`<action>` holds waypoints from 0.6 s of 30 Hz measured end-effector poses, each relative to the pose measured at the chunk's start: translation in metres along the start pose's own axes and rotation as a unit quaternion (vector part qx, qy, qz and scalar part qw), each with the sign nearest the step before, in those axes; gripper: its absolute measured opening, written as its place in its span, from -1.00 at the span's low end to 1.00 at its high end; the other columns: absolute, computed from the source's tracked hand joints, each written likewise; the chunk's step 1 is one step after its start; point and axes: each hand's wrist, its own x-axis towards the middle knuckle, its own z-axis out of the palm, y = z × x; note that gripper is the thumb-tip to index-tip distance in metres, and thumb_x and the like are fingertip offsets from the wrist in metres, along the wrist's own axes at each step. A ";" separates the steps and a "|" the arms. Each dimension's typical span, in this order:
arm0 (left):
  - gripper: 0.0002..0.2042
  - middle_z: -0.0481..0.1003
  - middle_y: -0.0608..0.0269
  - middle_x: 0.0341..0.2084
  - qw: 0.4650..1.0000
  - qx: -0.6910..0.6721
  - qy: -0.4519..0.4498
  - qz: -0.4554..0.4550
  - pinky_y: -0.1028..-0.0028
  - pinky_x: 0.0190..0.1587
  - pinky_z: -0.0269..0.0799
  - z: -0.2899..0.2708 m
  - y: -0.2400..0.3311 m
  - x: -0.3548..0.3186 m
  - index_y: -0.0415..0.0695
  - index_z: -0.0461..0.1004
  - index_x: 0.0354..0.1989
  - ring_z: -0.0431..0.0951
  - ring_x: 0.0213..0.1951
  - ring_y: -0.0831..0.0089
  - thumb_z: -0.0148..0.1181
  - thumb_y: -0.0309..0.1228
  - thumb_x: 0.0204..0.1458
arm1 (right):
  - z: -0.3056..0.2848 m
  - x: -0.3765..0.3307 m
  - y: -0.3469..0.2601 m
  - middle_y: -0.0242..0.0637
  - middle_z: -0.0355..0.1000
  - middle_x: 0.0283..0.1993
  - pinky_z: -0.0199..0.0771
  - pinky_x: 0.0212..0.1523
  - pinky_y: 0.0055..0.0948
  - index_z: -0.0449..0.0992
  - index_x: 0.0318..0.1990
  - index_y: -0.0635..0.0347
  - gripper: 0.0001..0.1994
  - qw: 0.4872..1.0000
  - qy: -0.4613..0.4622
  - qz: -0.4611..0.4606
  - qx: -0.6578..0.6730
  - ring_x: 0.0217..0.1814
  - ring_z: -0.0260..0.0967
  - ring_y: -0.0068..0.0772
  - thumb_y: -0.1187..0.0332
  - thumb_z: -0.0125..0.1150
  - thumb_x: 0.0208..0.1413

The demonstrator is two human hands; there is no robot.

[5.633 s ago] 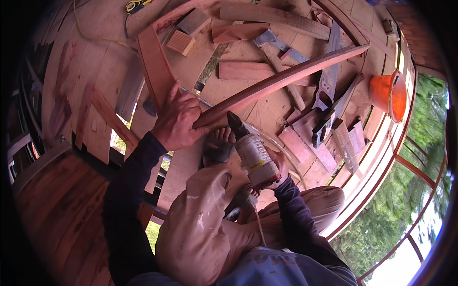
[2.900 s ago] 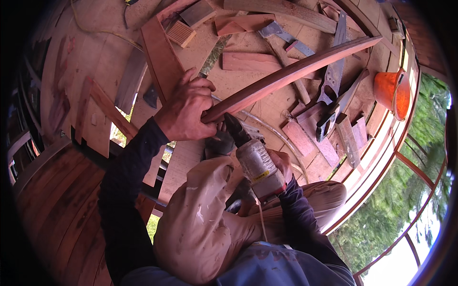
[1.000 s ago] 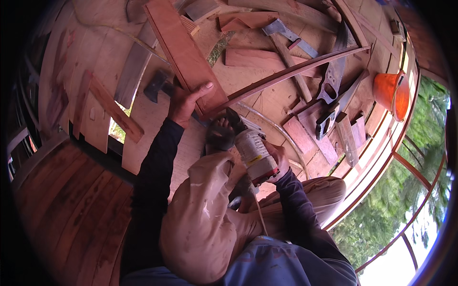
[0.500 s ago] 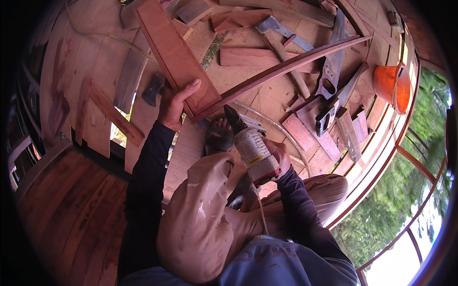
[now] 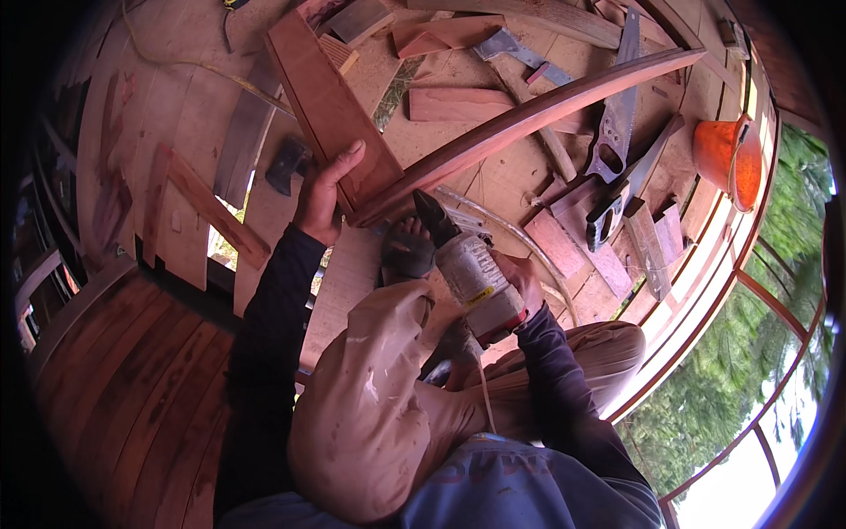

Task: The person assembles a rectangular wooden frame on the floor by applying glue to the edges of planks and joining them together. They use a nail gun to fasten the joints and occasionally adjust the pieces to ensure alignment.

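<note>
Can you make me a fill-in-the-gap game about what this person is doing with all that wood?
1. The left hand holds a flat wooden ____.
2. The right hand grips a power ____ with a dark tip.
3. The bucket near the railing is coloured ____.
4. A hand ____ with a toothed blade lies on the floor past the long curved plank.

Missing words: board; tool; orange; saw

Soft daylight enters from the open right side, overexposed at lower right. The left stays dim. Fisheye bends edges, and a black vignette rings a fairly sharp centre.
</note>
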 end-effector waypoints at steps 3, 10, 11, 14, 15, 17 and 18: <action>-0.67 0.55 0.30 -0.01 1.000 -0.010 0.004 -0.007 0.43 0.14 0.44 0.000 0.002 0.002 -0.17 0.52 0.08 0.55 0.03 0.49 0.25 -0.33 0.18 | 0.000 0.000 0.003 0.01 0.53 -0.27 0.54 -0.23 -0.21 0.49 0.06 0.38 -0.39 0.999 -0.001 -0.012 -0.034 -0.26 0.56 0.10 0.21 0.42 -0.18; -0.64 0.53 0.31 -0.05 0.999 0.042 -0.017 -0.001 0.42 0.13 0.42 0.006 -0.014 -0.001 -0.18 0.48 0.08 0.53 0.00 0.49 0.31 -0.31 0.15 | -0.012 -0.024 0.009 0.03 0.53 -0.24 0.53 -0.18 -0.16 0.48 0.04 0.37 -0.28 1.000 -0.023 0.011 -0.003 -0.20 0.55 0.14 0.12 0.47 -0.33; -0.53 0.49 0.27 -0.05 0.996 0.084 -0.010 0.028 0.42 0.11 0.42 0.008 -0.022 -0.001 -0.21 0.41 0.13 0.50 0.00 0.47 0.36 -0.28 0.10 | -0.016 -0.029 0.004 0.08 0.53 -0.20 0.54 -0.16 -0.18 0.46 0.08 0.39 -0.22 0.999 -0.021 0.041 -0.001 -0.17 0.56 0.13 0.12 0.50 -0.37; -0.46 0.45 0.24 -0.03 0.997 0.075 0.001 0.023 0.39 0.12 0.41 0.013 -0.041 -0.003 -0.23 0.34 0.17 0.48 0.01 0.45 0.40 -0.29 0.06 | -0.038 -0.059 0.007 0.09 0.55 -0.06 0.56 -0.03 -0.23 0.44 0.16 0.39 -0.27 0.993 0.015 0.108 -0.034 -0.07 0.59 0.04 0.14 0.47 -0.17; -0.44 0.45 0.23 -0.02 0.997 0.073 -0.005 0.018 0.38 0.12 0.41 0.017 -0.045 -0.003 -0.22 0.33 0.18 0.48 0.02 0.44 0.40 -0.30 0.06 | -0.047 -0.068 0.006 0.04 0.54 0.02 0.55 0.03 -0.24 0.43 0.18 0.37 -0.34 0.982 0.059 0.174 0.033 0.01 0.57 0.00 0.17 0.42 -0.06; -0.42 0.44 0.21 -0.01 0.997 0.074 -0.020 0.004 0.37 0.12 0.42 0.024 -0.053 -0.004 -0.22 0.30 0.20 0.47 0.03 0.43 0.41 -0.31 0.06 | -0.074 -0.079 0.014 -0.05 0.49 0.14 0.49 0.15 -0.26 0.42 0.22 0.31 -0.45 0.969 0.133 0.209 0.000 0.16 0.49 -0.05 0.25 0.33 0.11; -0.45 0.45 0.22 -0.01 0.996 0.084 -0.013 0.025 0.37 0.10 0.44 0.019 -0.064 0.000 -0.19 0.33 0.18 0.49 0.03 0.43 0.41 -0.30 0.06 | -0.091 -0.085 0.027 -0.06 0.47 0.18 0.47 0.18 -0.26 0.40 0.23 0.30 -0.47 0.964 0.183 0.192 0.009 0.21 0.45 -0.06 0.26 0.29 0.14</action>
